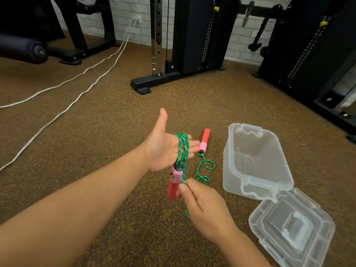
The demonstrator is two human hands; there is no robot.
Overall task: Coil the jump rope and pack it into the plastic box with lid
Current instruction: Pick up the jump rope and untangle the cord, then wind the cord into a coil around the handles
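Brown gym floor; green jump rope [183, 149] loops the open left hand [165, 149], right hand [202, 205] apparently pinching it.

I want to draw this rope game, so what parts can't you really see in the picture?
Head view only:
- Back of the left hand: faces away, so how many loops of green rope go around is unclear.
- Rope under the right hand: covered by the fingers.
- Red handle by the hands: blurred, partly covered.
- Box lid: bottom edge crops it.
- Clear box: its clasps are hard to make out.
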